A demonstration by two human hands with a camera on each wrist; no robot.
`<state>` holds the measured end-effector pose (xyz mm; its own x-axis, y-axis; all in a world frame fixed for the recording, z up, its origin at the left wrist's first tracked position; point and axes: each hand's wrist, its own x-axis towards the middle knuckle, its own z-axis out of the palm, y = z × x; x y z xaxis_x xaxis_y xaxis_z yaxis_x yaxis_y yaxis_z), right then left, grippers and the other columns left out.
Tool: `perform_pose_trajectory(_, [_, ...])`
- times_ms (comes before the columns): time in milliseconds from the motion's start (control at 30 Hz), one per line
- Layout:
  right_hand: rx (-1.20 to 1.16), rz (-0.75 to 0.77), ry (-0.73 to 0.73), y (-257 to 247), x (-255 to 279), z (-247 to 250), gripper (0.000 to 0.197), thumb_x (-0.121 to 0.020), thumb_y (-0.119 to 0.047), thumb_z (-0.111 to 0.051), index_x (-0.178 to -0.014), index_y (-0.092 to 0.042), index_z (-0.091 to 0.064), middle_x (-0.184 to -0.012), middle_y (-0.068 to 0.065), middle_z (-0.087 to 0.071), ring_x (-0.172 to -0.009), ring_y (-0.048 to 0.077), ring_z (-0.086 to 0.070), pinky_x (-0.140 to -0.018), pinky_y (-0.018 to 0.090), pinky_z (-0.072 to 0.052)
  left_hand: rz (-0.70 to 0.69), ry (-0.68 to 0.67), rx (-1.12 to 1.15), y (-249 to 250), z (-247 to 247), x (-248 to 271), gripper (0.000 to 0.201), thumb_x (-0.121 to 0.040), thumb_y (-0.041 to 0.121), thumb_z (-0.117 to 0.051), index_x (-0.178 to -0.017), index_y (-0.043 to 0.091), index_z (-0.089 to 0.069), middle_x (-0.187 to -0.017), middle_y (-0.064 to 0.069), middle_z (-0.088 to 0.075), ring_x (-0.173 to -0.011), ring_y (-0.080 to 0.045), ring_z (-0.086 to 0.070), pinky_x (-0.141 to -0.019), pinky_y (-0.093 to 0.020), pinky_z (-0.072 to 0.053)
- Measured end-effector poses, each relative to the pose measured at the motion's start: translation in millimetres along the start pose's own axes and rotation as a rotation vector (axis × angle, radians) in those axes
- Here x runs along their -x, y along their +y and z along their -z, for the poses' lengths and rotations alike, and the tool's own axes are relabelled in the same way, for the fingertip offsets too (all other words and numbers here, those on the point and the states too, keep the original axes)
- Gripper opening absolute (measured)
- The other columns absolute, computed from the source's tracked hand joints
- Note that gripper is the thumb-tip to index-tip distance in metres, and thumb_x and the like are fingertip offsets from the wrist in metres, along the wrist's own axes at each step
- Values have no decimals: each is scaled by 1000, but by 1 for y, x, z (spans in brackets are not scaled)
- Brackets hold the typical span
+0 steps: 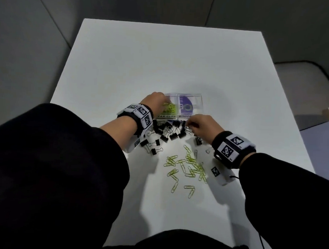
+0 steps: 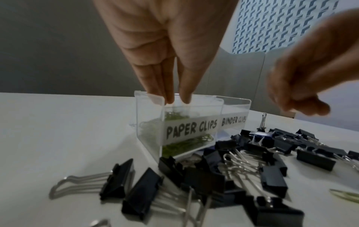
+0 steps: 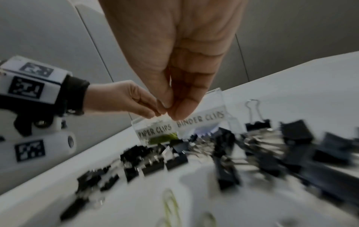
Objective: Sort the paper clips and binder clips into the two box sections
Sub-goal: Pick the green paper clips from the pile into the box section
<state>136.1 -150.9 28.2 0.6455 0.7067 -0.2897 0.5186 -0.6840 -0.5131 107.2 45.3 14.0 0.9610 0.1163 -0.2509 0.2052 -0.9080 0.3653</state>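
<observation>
A clear two-section box [image 1: 189, 94] [image 2: 149, 130] [image 3: 221, 104] stands mid-table, labelled PAPER CLIPS and BINDER CLIPS. Its left section holds green paper clips [image 1: 169, 109] [image 2: 174, 147]; its right section shows a purple insert [image 1: 186, 106]. My left hand [image 1: 163, 102] [image 2: 175, 100] [image 3: 155, 113] points straight down at the paper-clip section's rim, a small empty gap between thumb and fingers. My right hand [image 1: 188, 125] [image 2: 303, 107] [image 3: 170, 115] hovers over the black binder clips [image 1: 171, 132] [image 2: 233, 169] [image 3: 272, 153], fingertips bunched, nothing seen in them.
Loose green paper clips [image 1: 190, 166] [image 3: 170, 204] lie scattered nearer me, right of centre. A few binder clips [image 1: 150, 146] sit apart under my left wrist. The white table [image 1: 162, 59] extends bare behind the box; its edges drop off left and right.
</observation>
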Motion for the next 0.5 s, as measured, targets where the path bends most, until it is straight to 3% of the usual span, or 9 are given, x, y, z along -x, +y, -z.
perform_pose_trajectory(100, [115,-24,-137,18,19,-10,25,-94,-14,-51,-115,-7,-63,-118,10,-63,-105,21,-60,-86,20,-41,-48,64,7,8,-4,14,37,-95,17,-47,-132,14,-52,-139,-6,-47,-124,-23,-47,-101,-35,-41])
perform_pose_trajectory(200, [195,-9,-173,36,39,-28,27,-94,-19,-50,-116,-8,-61,-119,8,-58,-106,23,-58,-89,22,-41,-240,144,-32,28,-24,41,32,-95,13,-46,-125,14,-56,-125,-7,-57,-112,-22,-54,-95,-34,-49])
perform_pose_trajectory(300, [286,58,-164,42,56,-45,28,-93,-12,-50,-119,-7,-60,-119,13,-55,-109,29,-54,-93,30,-44,-457,-62,-230,49,-61,68,41,-93,10,-47,-134,19,-48,-135,-5,-52,-121,-20,-51,-99,-32,-48])
perform_pose_trajectory(400, [375,108,-149,43,69,-54,38,-93,-12,-51,-130,-8,-50,-128,14,-50,-115,29,-47,-96,34,-42,-502,-230,-387,54,-90,79,59,-93,7,-46,-146,22,-25,-152,-2,-29,-138,-21,-32,-109,-35,-38])
perform_pose_trajectory(500, [413,147,-152,48,80,-62,37,-92,-12,-50,-129,-7,-48,-127,14,-49,-112,30,-47,-91,36,-43,-479,-249,-406,51,-100,95,55,-95,9,-41,-146,16,-25,-154,-3,-25,-140,-22,-27,-110,-37,-36])
